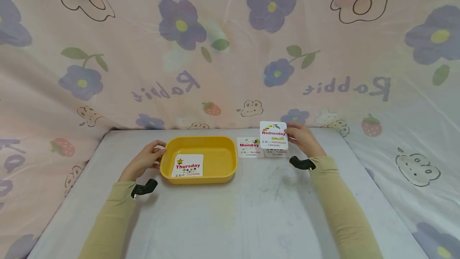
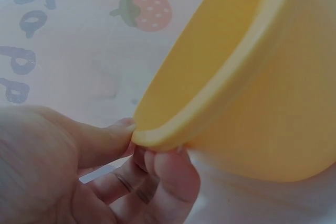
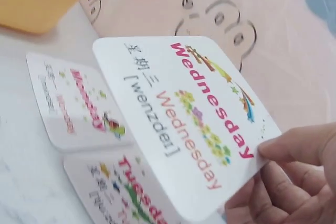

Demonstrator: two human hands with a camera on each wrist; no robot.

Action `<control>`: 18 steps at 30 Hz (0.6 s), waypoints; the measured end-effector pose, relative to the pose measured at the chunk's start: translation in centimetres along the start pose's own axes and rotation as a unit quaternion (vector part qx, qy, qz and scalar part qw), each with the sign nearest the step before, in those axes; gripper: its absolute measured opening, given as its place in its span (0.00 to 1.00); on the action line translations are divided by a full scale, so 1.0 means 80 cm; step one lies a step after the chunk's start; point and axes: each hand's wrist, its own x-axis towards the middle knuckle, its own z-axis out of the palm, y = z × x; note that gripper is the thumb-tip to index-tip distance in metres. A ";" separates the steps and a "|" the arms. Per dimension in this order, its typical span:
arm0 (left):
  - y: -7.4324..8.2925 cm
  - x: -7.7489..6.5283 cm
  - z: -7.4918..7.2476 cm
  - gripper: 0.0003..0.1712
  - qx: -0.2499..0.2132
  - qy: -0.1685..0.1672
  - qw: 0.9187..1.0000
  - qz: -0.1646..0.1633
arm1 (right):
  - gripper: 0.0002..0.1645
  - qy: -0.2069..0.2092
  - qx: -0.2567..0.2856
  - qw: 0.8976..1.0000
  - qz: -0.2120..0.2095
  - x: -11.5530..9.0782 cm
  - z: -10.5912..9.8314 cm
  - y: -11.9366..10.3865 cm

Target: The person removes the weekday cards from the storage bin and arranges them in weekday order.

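Note:
My right hand pinches the Wednesday card by its right edge, holding it raised with its printed face showing. Below it on the table lies the Tuesday card, partly covered from the head view, with the Monday card just left of it. At the left, my left hand grips the rim of a yellow tray, thumb on top and fingers beneath, as the left wrist view shows. Inside the tray a Thursday card leans against the front wall; whether other cards lie under it I cannot tell.
A white table carries everything. Behind it hangs a pink curtain printed with flowers, rabbits and strawberries, meeting the table's back edge close behind the cards. Black wrist devices sit on both forearms.

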 end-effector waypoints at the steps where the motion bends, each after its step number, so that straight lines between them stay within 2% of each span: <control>1: 0.000 0.000 0.000 0.20 -0.001 -0.001 1.000 0.001 | 0.31 0.009 0.002 1.000 0.005 0.001 -0.004 0.004; 5: 0.001 -0.001 0.000 0.20 -0.003 -0.002 1.000 0.002 | 0.30 0.043 -0.005 0.999 0.027 0.003 -0.019 0.017; 10: 0.001 -0.002 -0.001 0.20 -0.016 -0.007 1.000 0.011 | 0.31 0.064 -0.017 0.997 0.048 0.007 -0.036 0.029; 18: 0.002 -0.002 0.000 0.20 -0.014 -0.004 1.000 0.008 | 0.30 0.076 -0.032 0.995 0.056 0.006 -0.048 0.038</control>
